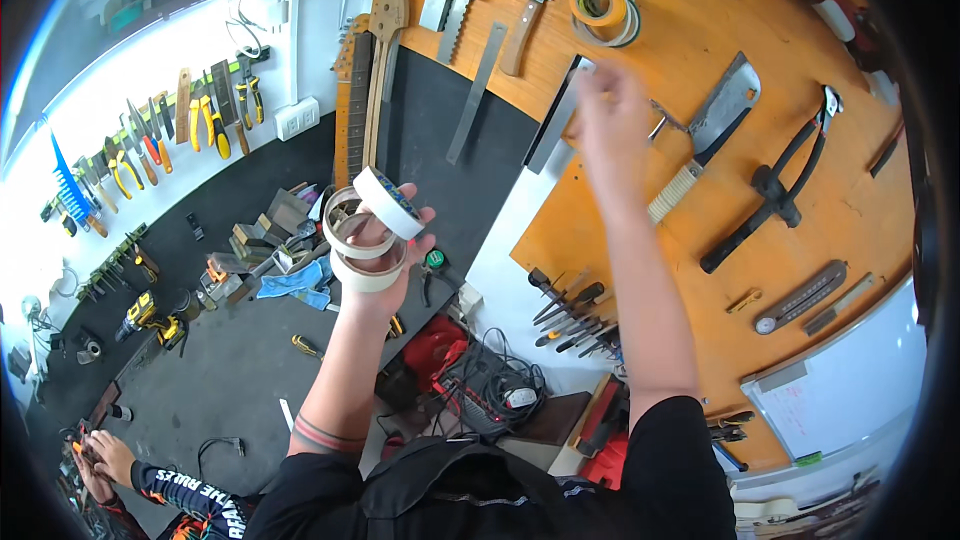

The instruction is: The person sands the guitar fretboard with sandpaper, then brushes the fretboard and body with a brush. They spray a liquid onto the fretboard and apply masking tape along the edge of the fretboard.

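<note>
My left hand (398, 278) holds several rolls of cream masking tape (368, 277), bunched together with some fingers through and around them. The uppermost tape roll (385, 202) is tilted and has a printed inner core. My right hand (613, 105) is raised in front of the orange tool board (560, 230), its fingers smeared by motion. It is close to the upper end of a flat metal straightedge (553, 125); whether it touches it is unclear. Just above it, more tape rolls (603, 15) hang from hooks, with a yellow one in front.
A cleaver (728, 100), a large pair of cutters (775, 190) and a wooden-handled knife (522, 35) hang on the board. Guitar necks (380, 70) stand by the corner. A dark workbench (215, 390) holds blocks and a blue cloth (298, 283). Another person's hands (108, 460) work at lower left.
</note>
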### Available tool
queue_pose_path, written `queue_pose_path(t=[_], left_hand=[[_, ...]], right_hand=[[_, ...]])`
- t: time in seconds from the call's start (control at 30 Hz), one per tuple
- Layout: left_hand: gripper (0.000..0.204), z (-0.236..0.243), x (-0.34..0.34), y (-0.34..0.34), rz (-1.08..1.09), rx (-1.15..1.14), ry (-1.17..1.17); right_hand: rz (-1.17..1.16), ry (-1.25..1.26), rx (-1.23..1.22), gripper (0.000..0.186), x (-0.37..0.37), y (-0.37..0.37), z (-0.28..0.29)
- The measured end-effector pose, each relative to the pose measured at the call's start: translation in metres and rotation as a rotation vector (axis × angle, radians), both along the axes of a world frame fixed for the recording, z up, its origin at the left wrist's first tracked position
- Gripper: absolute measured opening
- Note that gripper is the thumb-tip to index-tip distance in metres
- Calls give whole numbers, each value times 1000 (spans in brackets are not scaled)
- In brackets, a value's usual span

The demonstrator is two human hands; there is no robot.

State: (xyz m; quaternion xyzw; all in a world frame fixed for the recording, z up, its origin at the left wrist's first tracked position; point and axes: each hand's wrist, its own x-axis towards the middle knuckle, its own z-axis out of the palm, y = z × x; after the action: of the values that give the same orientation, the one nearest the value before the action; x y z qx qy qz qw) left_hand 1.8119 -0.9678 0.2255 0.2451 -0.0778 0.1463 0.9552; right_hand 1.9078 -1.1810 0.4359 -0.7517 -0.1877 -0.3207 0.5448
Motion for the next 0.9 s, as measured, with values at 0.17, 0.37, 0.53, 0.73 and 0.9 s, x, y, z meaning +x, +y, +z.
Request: queue_pose_path(t=[0.17,0.37,0.53,0.73,0.9], left_hand=[[51,-10,1,6,-24,-13,103],[50,-21,-1,19,-67,6,121],[49,-30,-2,27,-65,21,123],[48,-21,-12,19,-88,26,114],[48,-25,-22,23,-97,58,209]], right_hand=[[-34,106,-47,46,50,-26,47],[-127,-3,-110,42,41,-27,57],[-194,29,-299,41,28,-20,74],[-174,-1,-284,44,25,-22,82],[-290,-91,-310,45,12,-5,78]])
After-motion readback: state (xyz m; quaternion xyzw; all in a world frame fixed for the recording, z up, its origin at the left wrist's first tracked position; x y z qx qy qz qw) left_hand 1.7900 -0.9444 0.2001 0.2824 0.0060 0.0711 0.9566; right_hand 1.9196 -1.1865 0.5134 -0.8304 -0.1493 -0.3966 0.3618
